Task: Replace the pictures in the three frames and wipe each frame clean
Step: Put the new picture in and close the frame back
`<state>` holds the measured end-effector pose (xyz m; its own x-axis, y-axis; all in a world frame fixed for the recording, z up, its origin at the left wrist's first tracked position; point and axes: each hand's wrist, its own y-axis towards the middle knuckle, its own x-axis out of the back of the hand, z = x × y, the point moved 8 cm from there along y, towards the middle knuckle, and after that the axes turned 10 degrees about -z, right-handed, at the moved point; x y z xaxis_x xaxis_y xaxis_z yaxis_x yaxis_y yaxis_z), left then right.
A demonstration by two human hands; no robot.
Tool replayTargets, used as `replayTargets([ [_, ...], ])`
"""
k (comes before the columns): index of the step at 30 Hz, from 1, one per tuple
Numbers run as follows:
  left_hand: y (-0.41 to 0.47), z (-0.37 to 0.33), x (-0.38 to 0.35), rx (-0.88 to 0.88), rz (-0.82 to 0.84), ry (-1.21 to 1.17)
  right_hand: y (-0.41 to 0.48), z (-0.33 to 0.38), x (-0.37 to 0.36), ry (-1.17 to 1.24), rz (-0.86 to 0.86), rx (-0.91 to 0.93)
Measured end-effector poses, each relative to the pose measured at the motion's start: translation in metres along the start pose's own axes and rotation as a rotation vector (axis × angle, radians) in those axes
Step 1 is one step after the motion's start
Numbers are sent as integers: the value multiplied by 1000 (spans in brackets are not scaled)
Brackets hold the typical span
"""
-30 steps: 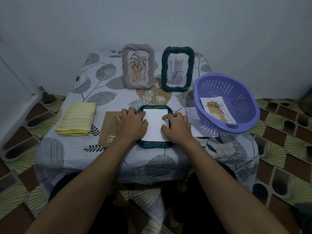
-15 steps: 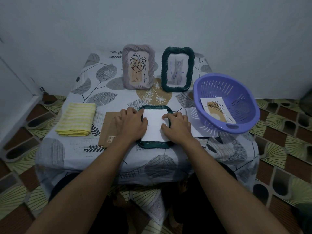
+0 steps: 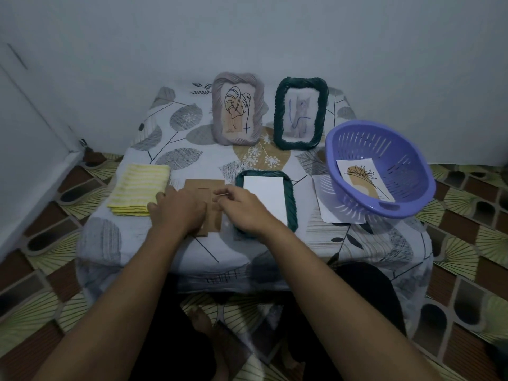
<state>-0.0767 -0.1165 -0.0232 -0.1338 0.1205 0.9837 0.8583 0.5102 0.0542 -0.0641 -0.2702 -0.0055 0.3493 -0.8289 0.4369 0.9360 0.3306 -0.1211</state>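
Three frames are on the table, and this one looks about halfway through its picture swap. At far left the folded yellow striped cloth (image 3: 138,189) lies on the leaf-print tablecloth (image 3: 176,158) with no hand on it, so wiping is probably not done yet. Beside it the left hand (image 3: 177,213) lies palm-down over the brown cardboard backing board (image 3: 204,188), fingers bent; whether it grips or only rests I cannot tell. The right hand (image 3: 244,210) pinches at the board's right side with thumb and forefinger. Just right of it, the flat dark green woven frame (image 3: 292,199) lies face-down with a white paper sheet (image 3: 265,198) seated inside, its back not yet closed. Behind stand the grey-lilac woven frame (image 3: 217,111) and the upright dark green woven frame (image 3: 279,111), each holding a drawing; old or new is unclear. Far right, the purple plastic colander basket (image 3: 412,160) holds one loose printed picture (image 3: 360,182)
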Motion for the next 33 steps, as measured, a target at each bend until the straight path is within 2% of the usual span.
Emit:
replayTargets([
  [4, 2, 11, -6, 57, 38, -99, -6, 3, -27, 51, 79, -119],
  [7, 2, 12, -6, 53, 41, -165, -7, 6, -32, 61, 62, -145],
  [11, 0, 17, -2, 159, 8, -314, -5, 6, -30, 76, 45, -156],
  [20, -5, 12, 33, 146, -213, -722, 0, 4, -28, 196, 27, -193],
  [23, -7, 7, 51, 150, -310, -843, 3, 7, -9, 266, -68, -133],
  [25, -6, 4, 52, 185, -313, -970, 3, 4, 17, 318, -193, -105],
  [28, -3, -10, 42, 236, -223, -1195, 7, -11, 51, 396, -360, -107],
  [30, -6, -26, 32, 268, -113, -1352, 9, -20, 65, 397, -408, -114],
  [33, -12, -48, 22, 239, -44, -1377, 7, -36, 90, 407, -497, -114],
])
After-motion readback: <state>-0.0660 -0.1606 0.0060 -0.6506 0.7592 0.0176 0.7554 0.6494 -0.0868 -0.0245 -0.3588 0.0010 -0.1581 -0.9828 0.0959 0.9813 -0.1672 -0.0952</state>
